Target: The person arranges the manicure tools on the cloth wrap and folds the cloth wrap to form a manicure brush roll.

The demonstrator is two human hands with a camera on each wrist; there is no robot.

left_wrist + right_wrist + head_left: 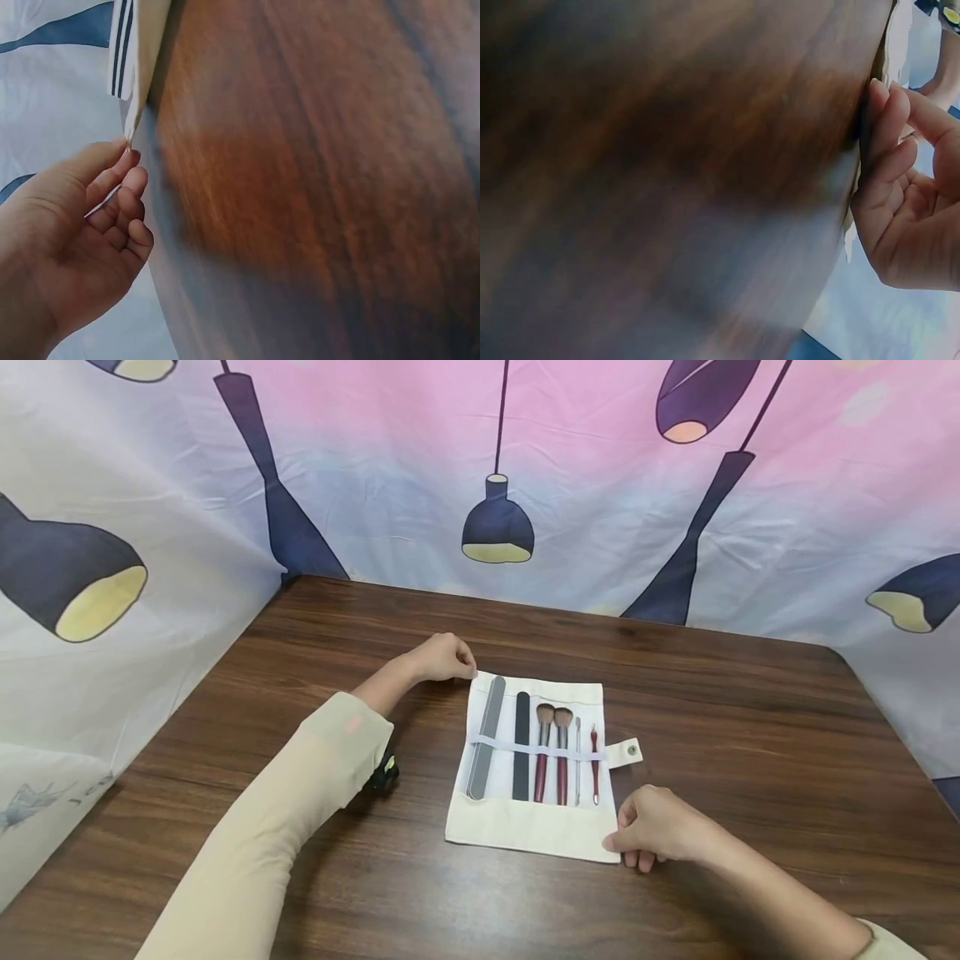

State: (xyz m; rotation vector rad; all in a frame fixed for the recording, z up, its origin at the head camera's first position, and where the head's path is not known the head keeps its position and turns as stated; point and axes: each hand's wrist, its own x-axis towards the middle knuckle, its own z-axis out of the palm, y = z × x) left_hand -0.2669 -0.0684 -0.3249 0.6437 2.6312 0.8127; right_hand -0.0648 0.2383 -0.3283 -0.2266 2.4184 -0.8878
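A cream cloth roll case (pixel 517 827) lies unrolled on the table. Under its elastic band sit grey nail files (pixel 489 735), a black nail file (pixel 522 718), two makeup brushes with dark red handles (pixel 541 777), a thin silver tool (pixel 577 768) and a small red-handled tool (pixel 595 768). My left hand (pixel 444 658) pinches the case's far left corner between thumb and index finger, the other fingers loosely curled in the left wrist view. At the near right corner, my right hand (pixel 654 825) pinches the cloth edge, thumb on top.
The dark wood table (pixel 360 893) reaches back to a hanging cloth (pixel 405 468) printed with lamps. A snap tab (pixel 626 752) sticks out from the case's right side. A small black device (pixel 387 772) is by my left sleeve.
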